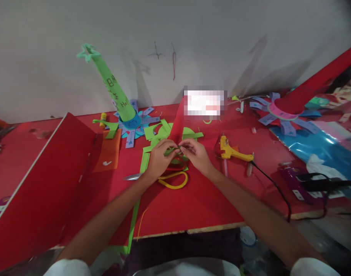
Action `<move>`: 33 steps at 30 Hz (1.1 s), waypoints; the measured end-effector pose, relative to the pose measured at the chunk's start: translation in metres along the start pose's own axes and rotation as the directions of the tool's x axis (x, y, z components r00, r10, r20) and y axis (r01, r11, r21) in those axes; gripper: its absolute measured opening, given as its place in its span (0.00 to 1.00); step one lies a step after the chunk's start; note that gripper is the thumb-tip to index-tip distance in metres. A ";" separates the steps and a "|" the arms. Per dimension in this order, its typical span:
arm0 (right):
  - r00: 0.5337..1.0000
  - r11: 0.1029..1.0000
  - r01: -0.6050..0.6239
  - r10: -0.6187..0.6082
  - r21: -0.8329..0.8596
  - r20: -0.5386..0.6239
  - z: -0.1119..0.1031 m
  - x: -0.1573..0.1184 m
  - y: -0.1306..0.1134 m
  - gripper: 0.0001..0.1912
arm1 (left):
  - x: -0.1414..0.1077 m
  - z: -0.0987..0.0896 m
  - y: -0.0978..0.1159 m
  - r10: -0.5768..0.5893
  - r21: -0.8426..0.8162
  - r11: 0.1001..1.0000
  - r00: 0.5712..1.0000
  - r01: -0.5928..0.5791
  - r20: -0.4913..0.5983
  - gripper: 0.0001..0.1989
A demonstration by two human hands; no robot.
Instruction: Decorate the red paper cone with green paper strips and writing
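Observation:
My left hand (163,155) and my right hand (197,153) meet at the middle of the table, fingertips pinched together on a small green paper piece (171,151). Its exact shape is partly covered by the fingers. Just behind them a red paper cone (177,124) stands tilted among light-green paper strips (148,134). Below the hands lie scissors with yellow handles (175,186), their blade (132,177) poking out left of my left wrist. A red loop (178,165), perhaps another scissors handle, shows between the hands and the yellow handles.
A yellow glue gun (235,154) with a black cord lies at right, near a purple power strip (300,186). Green (114,90) and red (316,82) paper cones stand either side. A red board (45,172) rises at left, beside orange paper (107,151).

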State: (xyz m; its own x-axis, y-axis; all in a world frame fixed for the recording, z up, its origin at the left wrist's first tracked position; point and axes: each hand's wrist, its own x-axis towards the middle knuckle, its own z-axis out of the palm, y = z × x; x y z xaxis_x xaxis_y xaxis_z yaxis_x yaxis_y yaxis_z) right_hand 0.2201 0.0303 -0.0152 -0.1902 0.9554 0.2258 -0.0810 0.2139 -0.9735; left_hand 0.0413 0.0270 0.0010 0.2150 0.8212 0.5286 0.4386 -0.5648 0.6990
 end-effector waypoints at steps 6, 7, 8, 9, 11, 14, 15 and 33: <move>0.999 0.999 -0.043 0.043 0.024 -0.010 -0.002 0.000 -0.002 0.13 | 0.001 0.000 0.000 -0.017 -0.052 0.998 0.999 0.019 0.030 0.04; 0.999 0.998 -0.053 0.054 0.027 -0.008 -0.002 0.000 -0.002 0.13 | 0.001 0.000 0.000 -0.021 -0.056 0.998 0.999 0.023 0.029 0.04; 0.998 0.998 -0.060 0.060 0.031 -0.009 -0.003 0.000 -0.003 0.12 | 0.001 0.000 -0.001 -0.026 -0.061 0.998 0.999 0.028 0.028 0.04; 0.998 0.997 -0.064 0.064 0.036 -0.012 -0.003 0.000 -0.003 0.12 | 0.000 0.000 -0.001 -0.031 -0.064 0.997 0.999 0.033 0.027 0.04; 0.998 0.997 -0.064 0.065 0.045 -0.016 -0.003 0.000 -0.004 0.11 | 0.000 0.000 0.000 -0.037 -0.069 0.997 0.999 0.039 0.031 0.04; 0.998 0.997 -0.063 0.063 0.054 0.000 -0.002 0.000 -0.005 0.11 | 0.000 0.000 0.001 -0.031 -0.056 0.998 0.999 0.033 0.037 0.04; 0.998 0.997 -0.063 0.063 0.051 0.005 -0.002 0.000 -0.006 0.11 | 0.000 0.000 0.001 -0.030 -0.053 0.998 0.999 0.032 0.035 0.04; 1.000 0.999 -0.029 0.028 0.036 0.011 -0.002 0.001 -0.002 0.12 | 0.000 0.000 0.003 0.006 -0.047 0.999 0.999 -0.005 0.031 0.03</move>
State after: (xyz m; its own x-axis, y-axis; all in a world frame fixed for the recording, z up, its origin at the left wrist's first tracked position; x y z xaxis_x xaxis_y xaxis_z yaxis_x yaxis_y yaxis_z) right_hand 0.2218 0.0310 -0.0132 -0.2033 0.9588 0.1986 -0.1110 0.1790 -0.9776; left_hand 0.0426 0.0260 0.0030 0.2451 0.8197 0.5177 0.3960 -0.5720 0.7183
